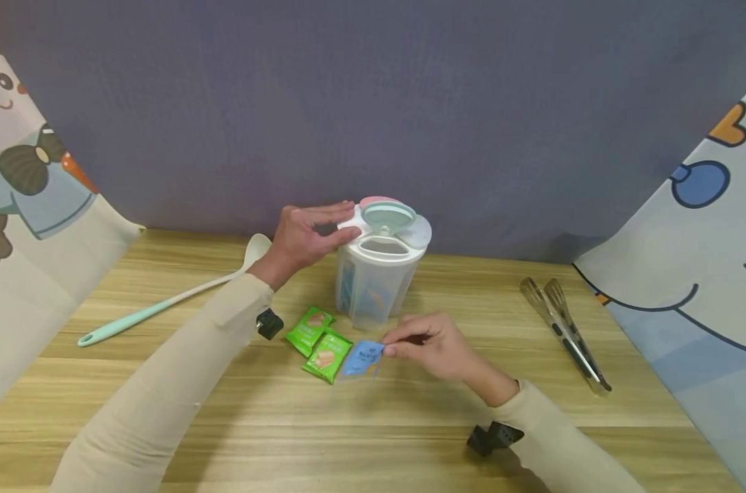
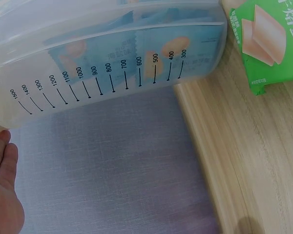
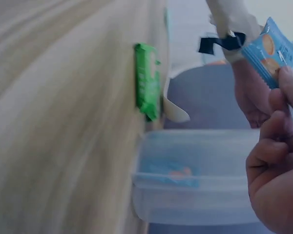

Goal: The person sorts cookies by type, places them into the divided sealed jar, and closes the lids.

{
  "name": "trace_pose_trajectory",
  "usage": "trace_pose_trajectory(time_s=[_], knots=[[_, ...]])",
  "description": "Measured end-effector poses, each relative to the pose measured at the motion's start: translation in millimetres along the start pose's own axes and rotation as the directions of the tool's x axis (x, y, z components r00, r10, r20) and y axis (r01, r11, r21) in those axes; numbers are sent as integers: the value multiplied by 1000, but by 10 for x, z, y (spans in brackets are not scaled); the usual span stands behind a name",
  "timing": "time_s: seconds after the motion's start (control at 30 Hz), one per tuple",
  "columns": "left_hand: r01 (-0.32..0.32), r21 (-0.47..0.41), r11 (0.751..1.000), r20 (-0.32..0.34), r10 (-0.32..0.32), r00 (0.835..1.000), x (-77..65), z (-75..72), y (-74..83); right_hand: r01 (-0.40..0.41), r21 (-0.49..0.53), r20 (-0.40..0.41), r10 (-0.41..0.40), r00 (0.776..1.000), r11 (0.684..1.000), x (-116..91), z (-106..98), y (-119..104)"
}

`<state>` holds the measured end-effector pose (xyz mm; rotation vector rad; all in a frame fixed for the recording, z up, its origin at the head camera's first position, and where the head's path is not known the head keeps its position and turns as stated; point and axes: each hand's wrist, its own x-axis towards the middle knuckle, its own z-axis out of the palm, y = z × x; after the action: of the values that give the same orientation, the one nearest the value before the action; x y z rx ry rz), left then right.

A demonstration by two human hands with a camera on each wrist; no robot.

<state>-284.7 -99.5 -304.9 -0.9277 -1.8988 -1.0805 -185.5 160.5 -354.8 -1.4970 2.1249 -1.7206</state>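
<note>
A clear storage container (image 1: pixel 373 294) with a white lid stands on the table; its mint-green flap (image 1: pixel 388 216) is raised above an opening. My left hand (image 1: pixel 308 236) touches the lid's left side with extended fingers and thumb. Blue snack packets (image 2: pixel 180 48) lie inside, behind the printed measuring scale. Between thumb and fingertips, my right hand (image 1: pixel 431 346) pinches another blue snack packet (image 1: pixel 362 358) in front of the container. To the left of that packet, two green snack packets (image 1: pixel 309 331) (image 1: pixel 328 356) lie on the table, touching each other.
A ladle-like spoon (image 1: pixel 191 291) with a mint handle lies at the left, partly behind my left arm. Metal tongs (image 1: pixel 564 332) lie at the right. A grey cloth wall (image 1: pixel 471 123) rises behind the table, with cartoon-printed sheets (image 1: pixel 675 287) on both sides.
</note>
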Motion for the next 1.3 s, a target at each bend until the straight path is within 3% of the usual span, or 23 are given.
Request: trace_pose_trajectory(time_s=[0.23,0.43,0.63,0.8,0.97,1.3], knots=[[-18,-6,1000,-16,18,1000,6,15,-16,27,-93,-102,-37,994,995,46,-158,-32],[-2,-6,1000,-9,2,1000,2,4,-11,-7,-73,-126,-2,992,997,71,-226,-79],[2,-4,1000,-13,-2,1000,3,6,-11,47,-53,-186,-56,981,997,113,-330,-107],[10,-11,1000,-10,-10,1000,-5,6,-8,130,-6,-260,-127,957,992,176,-429,-120],[10,-12,1000,-3,-10,1000,-4,7,-2,149,30,-332,-131,934,988,223,-535,-125],[6,-16,1000,-9,-6,1000,-9,28,-7,118,-107,-442,-153,884,987,353,-690,-133]])
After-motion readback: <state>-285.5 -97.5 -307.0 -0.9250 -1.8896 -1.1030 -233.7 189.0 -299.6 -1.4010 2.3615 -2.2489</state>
